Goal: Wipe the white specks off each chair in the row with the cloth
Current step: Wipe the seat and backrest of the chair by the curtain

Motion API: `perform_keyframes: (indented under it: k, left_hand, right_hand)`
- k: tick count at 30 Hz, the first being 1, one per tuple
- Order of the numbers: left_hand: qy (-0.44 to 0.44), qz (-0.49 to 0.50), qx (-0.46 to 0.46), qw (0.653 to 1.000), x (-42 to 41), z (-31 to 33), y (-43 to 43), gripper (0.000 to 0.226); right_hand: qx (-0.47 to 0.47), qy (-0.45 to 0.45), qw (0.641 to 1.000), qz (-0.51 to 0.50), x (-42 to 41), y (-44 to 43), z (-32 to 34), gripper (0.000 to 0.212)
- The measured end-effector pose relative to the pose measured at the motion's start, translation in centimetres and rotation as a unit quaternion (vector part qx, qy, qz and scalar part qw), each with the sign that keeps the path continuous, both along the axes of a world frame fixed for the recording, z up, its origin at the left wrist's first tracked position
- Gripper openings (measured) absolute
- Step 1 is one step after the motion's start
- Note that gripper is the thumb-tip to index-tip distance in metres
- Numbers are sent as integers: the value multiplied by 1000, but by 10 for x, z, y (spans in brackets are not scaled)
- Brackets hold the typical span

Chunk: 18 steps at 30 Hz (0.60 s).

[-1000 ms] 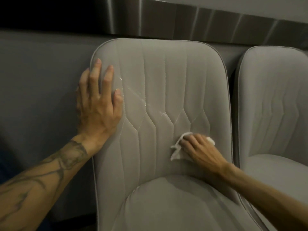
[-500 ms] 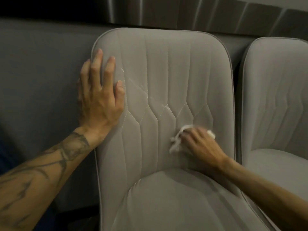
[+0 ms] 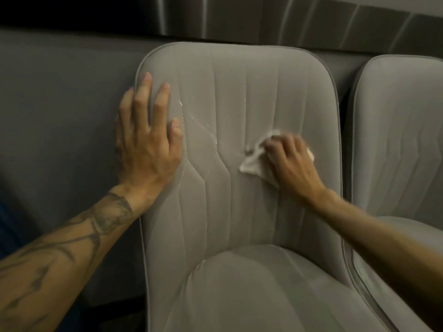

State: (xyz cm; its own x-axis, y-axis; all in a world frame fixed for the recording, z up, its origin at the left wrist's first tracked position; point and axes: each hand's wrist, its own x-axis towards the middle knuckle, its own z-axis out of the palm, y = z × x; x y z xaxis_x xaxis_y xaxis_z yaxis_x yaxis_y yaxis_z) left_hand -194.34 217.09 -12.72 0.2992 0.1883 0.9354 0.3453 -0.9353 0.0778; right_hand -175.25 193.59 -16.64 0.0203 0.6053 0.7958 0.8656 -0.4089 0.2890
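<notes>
Head view.
- Small white crumpled cloth (image 3: pixel 251 164): lies on the backrest of the pale grey upholstered chair (image 3: pixel 239 92), near its middle. I judge it light, soft and limp. It is best held bunched as a wad.
- My right grip (image 3: pixel 292 164): fingers curled over the cloth, pinching it against the fabric. The forearm comes in from 4 o'clock. The picture is blurred here.
- My left grip (image 3: pixel 148 144): spread flat on the backrest's 9 o'clock edge, bracing the chair.
- White specks (image 3: pixel 217 141): along the stitching, at 10 o'clock from the cloth.
- Second grey upholstered chair (image 3: pixel 395 140): just beside the first, at 3 o'clock.
</notes>
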Motion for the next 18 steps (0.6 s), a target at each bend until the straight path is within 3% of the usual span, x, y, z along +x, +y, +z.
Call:
perform_keyframes:
  k: [4, 6, 8, 10, 12, 15, 18]
  left_hand:
    - [1, 0, 1, 1000, -1, 0, 0, 54]
    - [0, -3, 2, 1000, 0, -1, 0, 53]
    - [-1, -3, 4, 1000, 0, -1, 0, 53]
    - [-1, -2, 1, 1000, -1, -1, 0, 54]
    - [0, -1, -2, 1000, -1, -1, -1, 54]
    - [-1, -4, -1, 1000, -1, 0, -1, 54]
    - [1, -3, 1, 1000, -2, -1, 0, 53]
  right_hand:
    - [142, 61, 988, 0, -5, 29, 24, 23]
    - [104, 48, 993, 21, -13, 28, -15, 21]
    - [-3, 12, 998, 57, -18, 19, -46, 20]
    - [-56, -15, 996, 65, -10, 11, -37, 23]
    - [6, -18, 998, 57, 0, 20, 4, 23]
    - [177, 19, 984, 24, 6, 47, 82, 26]
    - [229, 57, 972, 15, 0, 58, 80, 26]
